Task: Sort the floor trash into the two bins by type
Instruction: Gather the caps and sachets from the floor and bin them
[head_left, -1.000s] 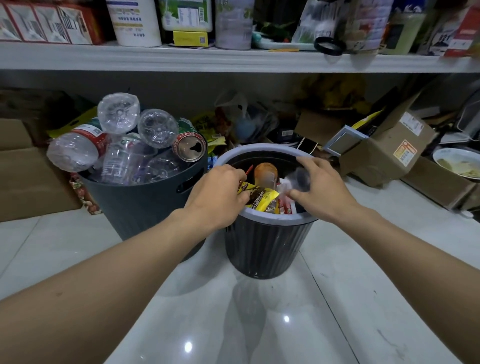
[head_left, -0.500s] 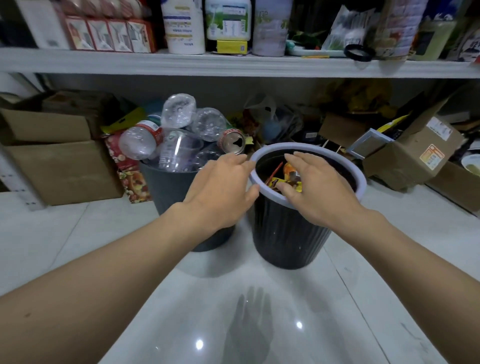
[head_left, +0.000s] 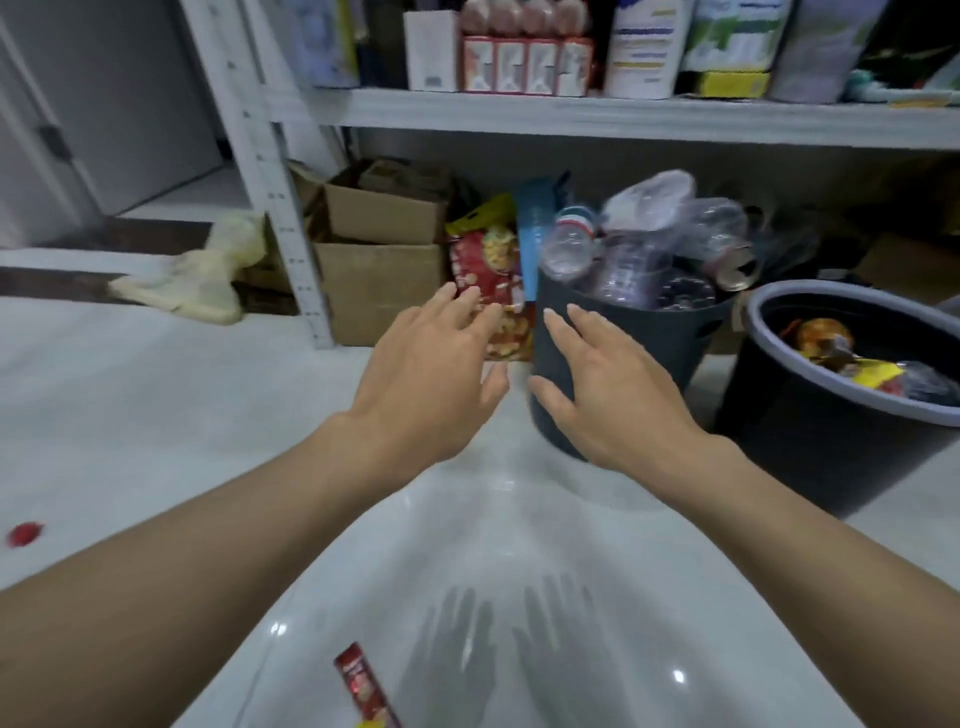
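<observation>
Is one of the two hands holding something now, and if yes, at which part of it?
Nothing is held. The left hand and the right hand are both empty, with fingers straight and spread.

— Where are the hands now?
— Both have left the pale-rimmed bin (head_left: 810, 441). The left hand (head_left: 431, 374) and right hand (head_left: 608, 395) hang with fingers spread, holding nothing, in front of the bottle bin (head_left: 649, 343).
— The yellow wrapper (head_left: 878, 373)?
— Let go; it lies inside the pale-rimmed bin.
— Anything new?
— The view swung left, showing a red sachet (head_left: 363, 686) on the near floor and a red scrap (head_left: 23, 534) far left.
</observation>
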